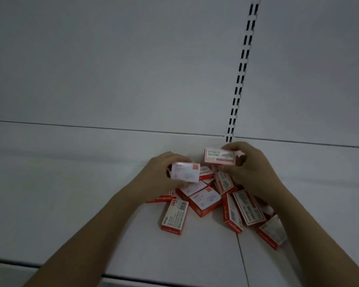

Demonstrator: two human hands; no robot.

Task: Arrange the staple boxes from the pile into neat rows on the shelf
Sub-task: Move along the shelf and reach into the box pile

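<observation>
Both bare forearms reach in from the bottom of the view onto a white shelf (71,204), and each hand holds 1 staple box lifted above the pile.

The left hand (160,172) has its grip clamped on a white-and-red box (186,172): the fingers curl over its top edge and left end, and the printed white face is turned toward the camera. This left-hand box sits just above the near left part of the pile.

The right hand (249,162) has its grip clamped on a second box (220,156), with fingers wrapped over the top and right end. That right-hand box is held roughly level, higher and farther back than the other, near the seam where the shelf meets the white back panel (133,59).

The pile of staple boxes (216,199) lies in a loose heap on the shelf between and below the 2 hands. The boxes are red with white faces, lying at mixed angles, some leaning on each other. 1 box (174,217) with a barcode lies flat at the near left edge of the heap, and another (273,234) lies tilted at the near right, beside the right forearm.

A slotted upright strip (243,69) with 2 columns of dark slots runs up the back panel behind the right hand. The picture is dim and slightly blurred, so the print on the boxes is mostly unreadable.
</observation>
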